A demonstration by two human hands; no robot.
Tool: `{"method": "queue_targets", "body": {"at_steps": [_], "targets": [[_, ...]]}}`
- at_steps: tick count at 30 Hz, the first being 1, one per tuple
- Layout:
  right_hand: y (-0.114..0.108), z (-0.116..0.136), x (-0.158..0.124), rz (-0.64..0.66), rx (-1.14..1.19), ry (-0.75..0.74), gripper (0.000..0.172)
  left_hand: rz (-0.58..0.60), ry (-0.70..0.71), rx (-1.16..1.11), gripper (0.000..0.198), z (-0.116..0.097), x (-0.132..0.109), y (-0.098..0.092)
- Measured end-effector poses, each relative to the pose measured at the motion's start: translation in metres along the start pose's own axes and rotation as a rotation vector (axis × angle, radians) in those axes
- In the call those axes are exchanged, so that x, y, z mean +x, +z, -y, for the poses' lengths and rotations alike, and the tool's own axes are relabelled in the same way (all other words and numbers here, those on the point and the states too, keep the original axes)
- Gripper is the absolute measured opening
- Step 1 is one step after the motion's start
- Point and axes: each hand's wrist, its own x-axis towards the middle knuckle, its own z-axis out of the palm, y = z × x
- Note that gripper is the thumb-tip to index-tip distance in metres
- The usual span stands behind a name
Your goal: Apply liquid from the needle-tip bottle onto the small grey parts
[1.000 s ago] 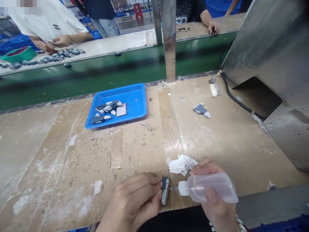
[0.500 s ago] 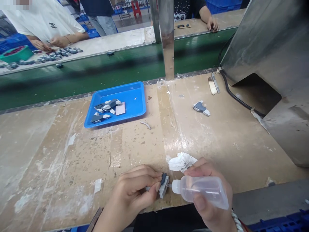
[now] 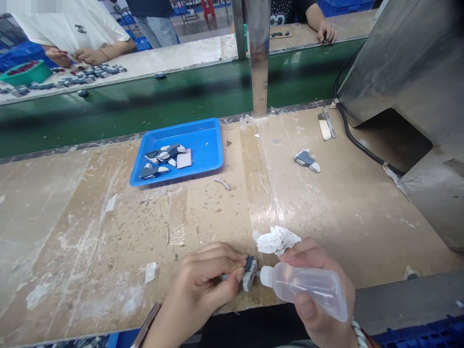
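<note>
Right hand was wrapped around a clear, soft plastic squeeze bottle with a white nozzle, thumb pressed on its side. The bottle lay nearly level, its long axis running left to right, nozzle aimed left at a small grey and dark blue plastic part. Left hand pinched that part between thumb and fingertips, just above the near edge of the worn, glue-streaked wooden workbench. Nozzle tip and part met or nearly met; the exact contact was too small to tell. A crumpled white tissue sat just beyond the right hand. Farther back, a shallow blue plastic tray held several similar grey and blue pieces, and one loose grey and blue piece lay to its right. Beyond ran a green conveyor belt, with other people's hands working at its far side
</note>
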Motion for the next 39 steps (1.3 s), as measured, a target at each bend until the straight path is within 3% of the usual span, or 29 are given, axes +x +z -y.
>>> {"method": "queue_targets", "body": {"at_steps": [9,13,17,19,24,28,33,37,39], "targets": [[-0.004,-0.002,-0.001,0.010,-0.048,-0.009,0.037,-0.004,-0.016,-0.025,0.020,0.001,-0.001,0.000],[-0.003,-0.006,-0.008,-0.002,0.032,-0.024,0.033,-0.024,-0.038,-0.017,0.018,0.003,-0.003,0.002],[-0.016,-0.015,-0.022,-0.026,0.314,0.166,0.029,-0.023,-0.030,0.012,0.017,0.003,-0.008,0.003],[-0.026,-0.019,-0.023,0.001,0.359,0.290,0.036,-0.004,-0.006,0.072,0.018,0.003,-0.013,0.003],[-0.038,-0.023,-0.003,-0.104,0.129,0.369,0.066,-0.007,0.114,0.458,0.024,0.007,-0.036,0.006],[-0.043,-0.025,0.013,-0.135,0.005,0.352,0.072,-0.065,0.172,0.675,0.031,0.013,-0.051,0.012],[-0.067,-0.035,0.012,-0.164,-0.139,0.359,0.075,-0.105,0.119,0.690,0.031,0.010,-0.050,0.022],[-0.080,-0.041,0.013,-0.116,-0.224,0.388,0.067,-0.198,0.093,0.654,0.027,0.007,-0.041,0.029],[-0.084,-0.043,0.013,-0.087,-0.235,0.395,0.071,-0.233,0.055,0.607,0.027,0.005,-0.038,0.031]]}}
